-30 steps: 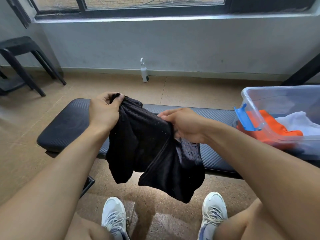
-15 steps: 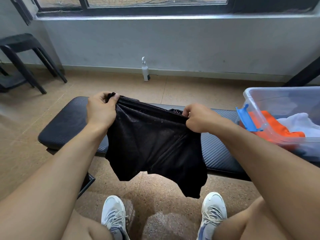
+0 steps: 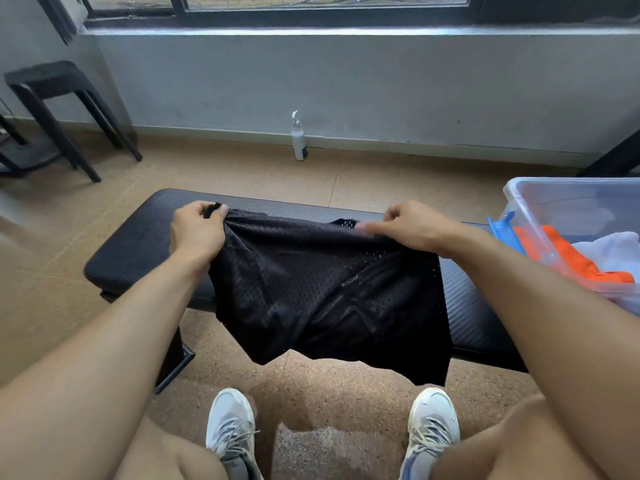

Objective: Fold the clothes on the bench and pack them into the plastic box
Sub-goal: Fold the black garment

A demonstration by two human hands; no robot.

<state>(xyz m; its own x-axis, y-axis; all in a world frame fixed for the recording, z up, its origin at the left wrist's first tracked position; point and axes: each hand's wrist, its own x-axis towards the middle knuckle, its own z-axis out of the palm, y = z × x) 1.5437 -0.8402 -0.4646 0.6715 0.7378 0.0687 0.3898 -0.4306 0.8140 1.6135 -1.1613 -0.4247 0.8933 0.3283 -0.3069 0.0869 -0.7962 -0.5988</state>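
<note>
Black mesh shorts (image 3: 322, 292) are stretched out over the black padded bench (image 3: 138, 237), their legs hanging past the bench's near edge. My left hand (image 3: 199, 230) pinches the waistband's left end. My right hand (image 3: 412, 226) holds the waistband's right end, its fingers blurred. At the right stands the clear plastic box (image 3: 540, 202) with a blue latch (image 3: 502, 230). Inside it lie an orange garment (image 3: 575, 261) and a white garment (image 3: 613, 251).
A white spray bottle (image 3: 298, 138) stands on the floor by the grey wall. A black stool (image 3: 52, 109) is at the far left. My two white sneakers (image 3: 232, 431) rest on the tiled floor below the bench.
The bunched shorts have been pulled apart and spread wide by the waistband. Both hands moved outward and lowered the shorts onto the bench.
</note>
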